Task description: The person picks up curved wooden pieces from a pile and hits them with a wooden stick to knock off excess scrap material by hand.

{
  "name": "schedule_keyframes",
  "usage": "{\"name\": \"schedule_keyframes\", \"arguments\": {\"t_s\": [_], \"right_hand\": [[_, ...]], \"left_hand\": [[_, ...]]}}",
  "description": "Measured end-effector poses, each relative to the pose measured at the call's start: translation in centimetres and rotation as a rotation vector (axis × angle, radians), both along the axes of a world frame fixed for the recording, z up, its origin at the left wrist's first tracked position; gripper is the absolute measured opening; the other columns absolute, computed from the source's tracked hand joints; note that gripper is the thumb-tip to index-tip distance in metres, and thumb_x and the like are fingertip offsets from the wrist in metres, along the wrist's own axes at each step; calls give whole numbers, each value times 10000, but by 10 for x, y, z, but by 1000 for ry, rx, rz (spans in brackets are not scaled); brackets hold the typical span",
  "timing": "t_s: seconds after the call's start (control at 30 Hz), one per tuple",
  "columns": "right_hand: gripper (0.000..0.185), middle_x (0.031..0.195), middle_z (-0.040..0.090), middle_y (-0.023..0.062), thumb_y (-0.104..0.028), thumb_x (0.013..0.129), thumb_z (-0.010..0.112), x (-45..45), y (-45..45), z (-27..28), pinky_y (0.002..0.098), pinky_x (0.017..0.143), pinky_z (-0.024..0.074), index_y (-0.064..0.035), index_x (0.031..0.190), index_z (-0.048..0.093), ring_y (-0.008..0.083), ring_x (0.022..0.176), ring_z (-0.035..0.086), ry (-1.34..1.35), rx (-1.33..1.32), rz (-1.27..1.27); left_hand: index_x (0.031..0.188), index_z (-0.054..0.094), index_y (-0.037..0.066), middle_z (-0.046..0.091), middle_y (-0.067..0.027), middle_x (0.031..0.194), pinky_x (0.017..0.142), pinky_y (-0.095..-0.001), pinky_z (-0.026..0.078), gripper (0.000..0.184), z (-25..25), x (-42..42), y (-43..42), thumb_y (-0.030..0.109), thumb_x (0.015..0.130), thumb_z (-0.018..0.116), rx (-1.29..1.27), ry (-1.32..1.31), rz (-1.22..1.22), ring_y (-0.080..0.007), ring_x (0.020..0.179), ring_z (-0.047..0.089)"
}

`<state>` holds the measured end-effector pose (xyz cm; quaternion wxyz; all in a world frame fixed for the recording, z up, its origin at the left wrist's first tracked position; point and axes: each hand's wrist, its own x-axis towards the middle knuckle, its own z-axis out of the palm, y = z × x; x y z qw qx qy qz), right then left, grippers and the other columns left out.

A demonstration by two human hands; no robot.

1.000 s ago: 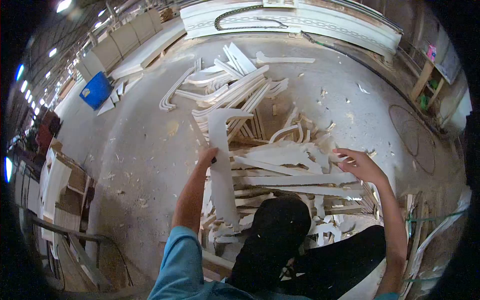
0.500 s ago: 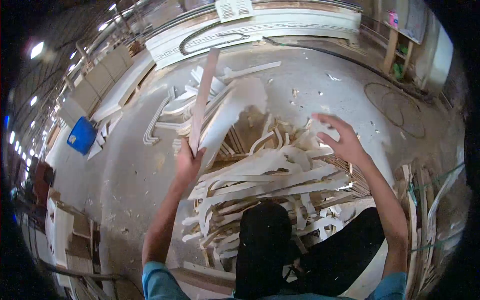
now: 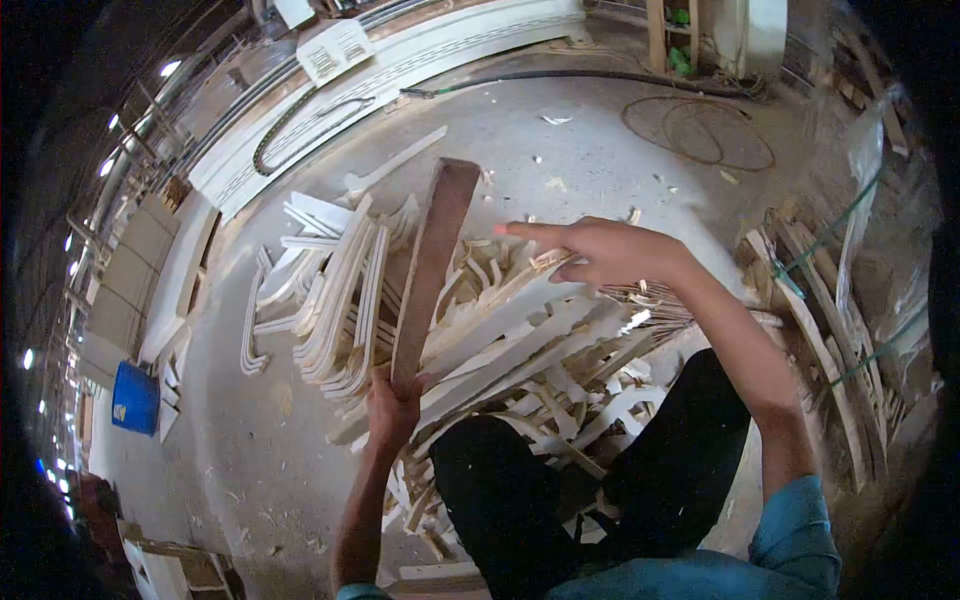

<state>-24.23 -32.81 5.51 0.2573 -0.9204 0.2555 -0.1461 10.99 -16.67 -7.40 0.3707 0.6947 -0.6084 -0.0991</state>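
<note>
Over the heap of scrap wood (image 3: 560, 335), a flat brown board (image 3: 432, 270) stands steeply on a slant, its lower end in the left hand (image 3: 395, 408) and its upper end leaning a little to the right. The left fingers and thumb are closed around that lower end. Right of the board, the right hand (image 3: 605, 252) is above the heap, palm down, with its index finger stretched toward the board and its thumb beneath. One end of a pale strip (image 3: 510, 292) lies right by the thumb and index finger; whether they grip it, I cannot tell.

Pale, uneven offcuts lie crisscross in the heap, reaching down between the person's knees in black trousers (image 3: 495, 490). Just left of the board, curved pale pieces (image 3: 335, 310) are nested together on the grey floor (image 3: 245, 460).

Farther out, rough wood lengths (image 3: 840, 350) lie at the right beside a green strap (image 3: 862, 208). At the far left is a blue bin (image 3: 135, 398). Beyond the heap, a dark hose (image 3: 580, 76) runs across the floor near a long white structure (image 3: 440, 50).
</note>
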Motion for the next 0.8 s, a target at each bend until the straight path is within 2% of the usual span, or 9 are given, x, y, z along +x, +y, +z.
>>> {"name": "schedule_keyframes", "arguments": {"t_s": [0.13,0.2,0.3,0.33,0.37,0.43,0.53,0.63,0.8], "right_hand": [[906,1276,646,133,-23,860,672,11,3,-7,464,852,528,-351,1566,207,347,1053,668,-31,76,-103],[896,1181,688,98,-43,853,685,18,-1,-21,467,786,533,-361,1558,231,356,906,687,-14,-118,-153],[909,1162,688,79,-51,841,701,25,-11,-53,457,721,539,-357,1558,233,351,839,677,-99,-255,-121],[917,1037,713,103,-96,830,723,27,-14,-62,444,664,549,-355,1560,231,340,776,681,-116,-274,-128],[917,1037,713,103,-96,830,723,29,-16,-71,444,664,549,-355,1560,231,340,776,681,-112,-271,-134],[941,836,707,104,-170,849,707,32,-17,-87,435,598,555,-448,1555,151,334,703,685,4,-356,-235],[919,752,679,103,-188,852,695,34,-18,-100,440,557,547,-414,1564,159,320,660,677,-65,-404,-261],[864,764,687,102,-193,848,699,34,-15,-98,417,554,541,-328,1563,232,315,627,663,-35,-458,-287],[866,954,679,122,-234,852,700,39,-9,-103,411,566,551,-278,1571,219,296,820,661,-92,-691,-321]], "left_hand": [[1096,501,24,686,-198,864,701,-482,507,418,-19,-2,-4,222,854,778,-39,-7,-15,-405,817,672],[1086,505,31,685,-185,857,700,-474,506,411,-30,-2,-5,226,852,780,-33,46,-2,-388,803,672],[1076,512,43,673,-169,843,709,-454,505,404,-46,2,-4,239,852,784,-14,83,14,-356,775,661],[1074,515,42,671,-165,860,719,-444,504,397,-48,2,-3,239,855,782,6,92,34,-340,782,656],[1072,518,41,669,-160,877,730,-435,503,391,-51,1,-2,238,858,779,28,102,54,-323,790,651],[1076,516,38,670,-158,902,737,-429,502,388,-52,-4,1,232,862,776,51,106,63,-311,812,651],[1078,510,33,670,-152,937,751,-416,502,376,-33,-24,-1,214,869,766,178,106,152,-291,846,651],[1081,501,30,664,-145,933,760,-404,503,361,-46,-19,-3,194,877,750,214,172,149,-279,857,648],[1073,496,35,684,-160,927,743,-420,511,371,-70,-2,-9,197,862,754,119,96,132,-301,850,673]]}}
